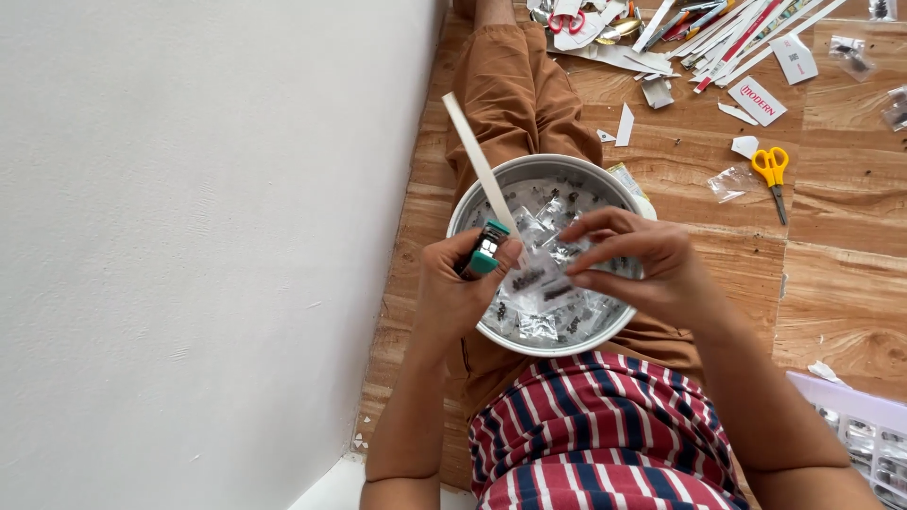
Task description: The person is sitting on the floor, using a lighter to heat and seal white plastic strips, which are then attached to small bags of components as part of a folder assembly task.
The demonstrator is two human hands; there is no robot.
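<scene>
Both forearms reach forward over the lap, hands meeting above a round metal bowl [605,182] full of small clear plastic packets. The left hand [460,283], fingers curled shut, grips a green lighter [486,247] and a long white paper strip [477,161] slanting up-left. The right hand [635,264], palm down, pinches a small clear plastic packet [535,280] between thumb and fingertips. Yellow-handled scissors [773,173] lie on the wooden floor [841,283], well apart.

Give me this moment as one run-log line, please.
left hand: holds green lighter, white strip | right hand: pinches clear packet | over metal bowl
</scene>
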